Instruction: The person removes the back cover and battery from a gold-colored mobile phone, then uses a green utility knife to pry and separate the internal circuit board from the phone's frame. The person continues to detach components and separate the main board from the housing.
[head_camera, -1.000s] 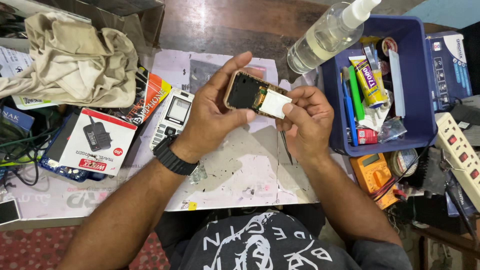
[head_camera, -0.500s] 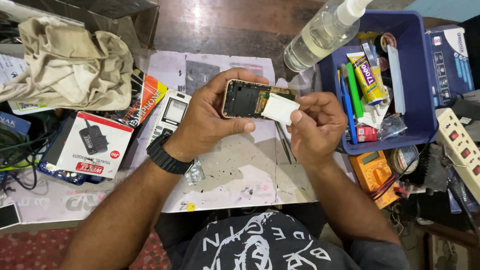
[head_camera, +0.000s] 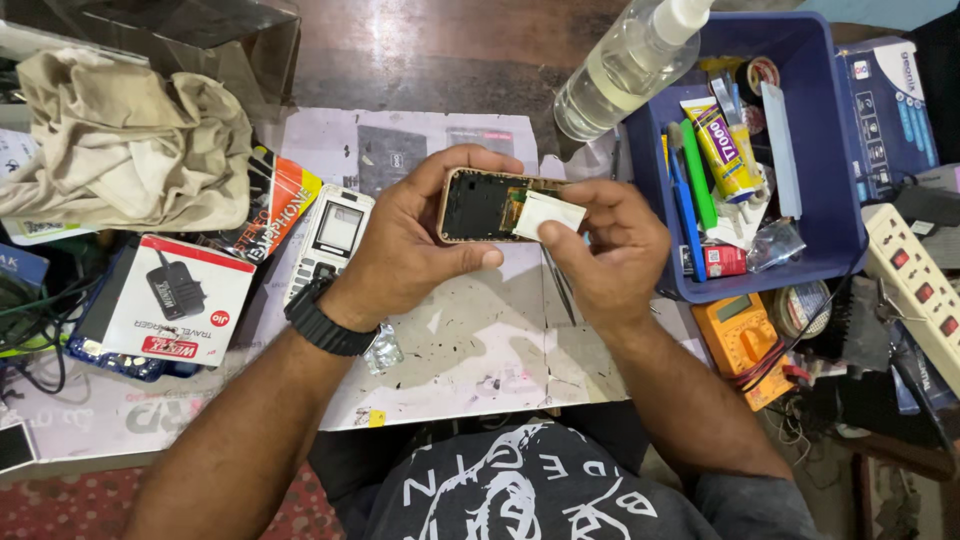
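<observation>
Above the stained white mat (head_camera: 470, 350) on the table, in the head view, the left hand (head_camera: 405, 250) wraps around an opened phone body (head_camera: 480, 205), held level with its dark inside facing up. The right hand (head_camera: 610, 250) pinches a small white flat part (head_camera: 548, 213), seemingly a battery or pad, lying at the phone's right end and touching its edge. The back is off and the inside exposed; whether the white part is seated or lifted free cannot be told. A separate silver phone front cover (head_camera: 330, 240) lies on the mat, just left of the left wrist, unattached. A blue bin (head_camera: 830, 150) of tools stands to the right.
</observation>
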